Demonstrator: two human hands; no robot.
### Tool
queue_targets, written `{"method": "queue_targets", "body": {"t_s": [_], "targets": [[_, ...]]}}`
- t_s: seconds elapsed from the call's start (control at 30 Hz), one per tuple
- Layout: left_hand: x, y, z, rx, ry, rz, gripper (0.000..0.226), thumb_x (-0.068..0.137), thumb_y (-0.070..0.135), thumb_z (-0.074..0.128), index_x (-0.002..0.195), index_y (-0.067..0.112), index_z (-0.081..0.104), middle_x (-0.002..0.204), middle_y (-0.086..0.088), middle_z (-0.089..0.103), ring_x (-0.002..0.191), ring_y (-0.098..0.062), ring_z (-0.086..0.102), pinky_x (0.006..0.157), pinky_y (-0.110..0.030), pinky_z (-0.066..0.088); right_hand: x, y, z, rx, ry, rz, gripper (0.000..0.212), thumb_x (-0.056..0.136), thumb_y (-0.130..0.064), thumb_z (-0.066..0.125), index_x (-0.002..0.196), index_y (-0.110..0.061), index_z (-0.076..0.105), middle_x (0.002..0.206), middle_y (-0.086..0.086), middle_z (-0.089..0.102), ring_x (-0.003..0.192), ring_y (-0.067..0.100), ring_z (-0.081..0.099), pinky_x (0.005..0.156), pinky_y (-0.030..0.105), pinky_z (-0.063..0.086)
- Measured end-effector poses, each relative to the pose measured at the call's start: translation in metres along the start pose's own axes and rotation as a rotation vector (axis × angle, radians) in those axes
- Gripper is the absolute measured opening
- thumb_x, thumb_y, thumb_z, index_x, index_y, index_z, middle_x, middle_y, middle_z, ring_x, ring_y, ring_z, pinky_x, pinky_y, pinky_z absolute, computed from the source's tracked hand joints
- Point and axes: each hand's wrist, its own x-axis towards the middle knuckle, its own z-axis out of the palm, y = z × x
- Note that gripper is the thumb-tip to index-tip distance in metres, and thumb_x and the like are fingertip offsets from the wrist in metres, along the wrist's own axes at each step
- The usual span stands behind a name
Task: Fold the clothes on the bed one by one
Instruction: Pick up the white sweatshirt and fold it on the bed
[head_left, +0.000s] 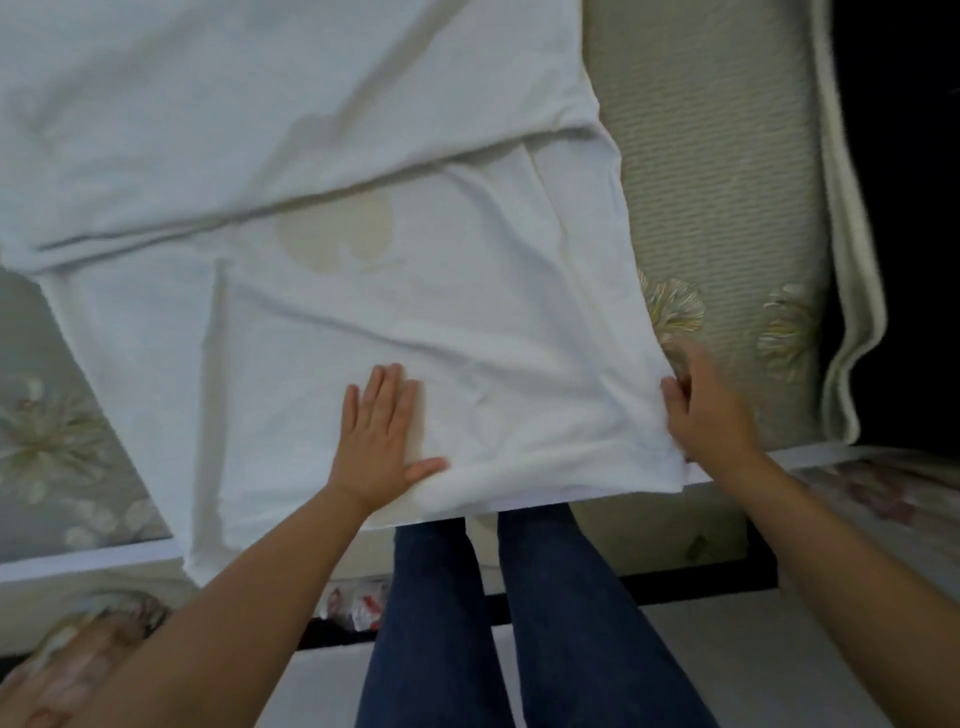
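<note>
A large white garment (322, 270) lies spread over the bed, with a fold line running across its upper half and a faint beige print near the middle. Its near hem hangs slightly over the bed's front edge. My left hand (382, 436) rests flat on the cloth near that hem, fingers apart and pointing away from me. My right hand (709, 410) is at the garment's right edge, fingers curled around the cloth there.
The bed (727, 197) has a grey-green floral cover, with bare parts to the right and at the left. Its thick rolled border (852, 291) runs down the right side, dark beyond it. My legs in blue jeans (519, 623) stand against the bed's front edge.
</note>
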Motion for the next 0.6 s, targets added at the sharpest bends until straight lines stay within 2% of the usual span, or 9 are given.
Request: {"method": "queue_targets", "body": {"t_s": [0.1,0.17,0.23,0.3,0.37,0.4,0.47,0.53,0.6], "targets": [[-0.023,0.008,0.018,0.02,0.0,-0.064,0.103,0.084,0.07,0.002,0.119,-0.015,0.051,0.124,-0.036,0.048,0.117,-0.045,0.038,0.087,-0.066,0.029,0.015,0.003,-0.007,-0.029,0.058,-0.037,0.037,0.089,-0.001,0.048,0.126,0.0,0.046,0.079,0.024,0.055,0.08,0.041,0.056,0.067,0.037,0.038],[-0.035,0.005,0.026,0.023,0.05,-0.067,0.107,0.08,0.075,-0.001,0.128,-0.011,0.04,0.135,-0.033,0.035,0.124,-0.045,0.031,0.104,-0.06,0.018,0.023,-0.002,-0.003,-0.024,-0.007,0.048,0.039,0.089,0.0,0.044,0.129,-0.001,0.043,0.088,0.023,0.055,0.091,0.042,0.055,0.074,0.04,0.041],[-0.049,-0.001,0.039,0.055,0.096,-0.005,0.102,0.08,0.076,0.001,0.139,-0.004,0.024,0.141,-0.024,0.024,0.138,-0.037,0.017,0.112,-0.048,0.002,0.019,-0.009,0.004,-0.12,0.115,-0.042,0.038,0.086,0.003,0.041,0.124,0.008,0.046,0.104,0.03,0.056,0.097,0.045,0.053,0.079,0.045,0.042],[-0.064,-0.007,0.052,0.117,0.207,0.069,0.085,0.083,0.064,0.04,0.137,0.0,0.025,0.137,-0.022,0.037,0.142,-0.028,0.005,0.11,-0.052,0.017,0.003,-0.012,0.013,-0.255,0.336,-0.312,0.036,0.08,0.0,0.045,0.113,0.013,0.053,0.104,0.034,0.058,0.096,0.047,0.054,0.078,0.05,0.046],[-0.075,-0.009,0.059,0.123,0.275,0.008,0.095,0.052,0.033,0.086,0.124,-0.002,0.034,0.123,-0.028,0.054,0.132,-0.036,0.034,0.092,-0.06,0.039,-0.021,-0.008,0.031,-0.454,0.363,-0.617,0.039,0.085,-0.022,0.046,0.115,0.003,0.05,0.113,0.03,0.059,0.115,0.04,0.046,0.089,0.057,0.041],[-0.078,-0.013,0.061,0.101,0.315,-0.034,0.097,0.042,0.016,0.09,0.121,-0.003,0.036,0.118,-0.03,0.056,0.127,-0.037,0.041,0.092,-0.059,0.039,-0.036,-0.005,0.041,-0.566,0.289,-0.761,0.046,0.085,-0.035,0.05,0.119,-0.004,0.05,0.119,0.026,0.058,0.127,0.035,0.038,0.098,0.057,0.034],[-0.081,-0.021,0.067,0.013,0.401,-0.063,0.091,0.043,-0.009,0.079,0.122,-0.004,0.032,0.119,-0.035,0.053,0.142,-0.021,0.012,0.113,-0.043,0.015,-0.056,-0.001,0.061,-0.762,0.09,-0.936,0.067,0.063,-0.045,0.076,0.119,-0.012,0.059,0.123,0.018,0.059,0.128,0.029,0.044,0.101,0.057,0.03],[-0.082,-0.031,0.073,-0.018,0.437,-0.041,0.09,0.044,-0.022,0.068,0.123,-0.004,0.029,0.123,-0.039,0.047,0.14,-0.01,-0.017,0.112,-0.03,-0.007,-0.063,-0.003,0.076,-0.922,-0.001,-0.959,0.075,0.045,-0.034,0.089,0.113,-0.013,0.065,0.12,0.012,0.062,0.112,0.029,0.059,0.089,0.058,0.043],[-0.085,-0.038,0.075,0.059,0.462,0.005,0.082,0.047,-0.021,0.058,0.122,-0.006,0.03,0.125,-0.037,0.045,0.14,-0.012,-0.018,0.112,-0.029,-0.008,-0.058,-0.007,0.088,-0.934,0.099,-0.991,0.057,0.067,-0.008,0.073,0.122,-0.013,0.058,0.12,0.009,0.063,0.11,0.026,0.06,0.088,0.057,0.044]]}}
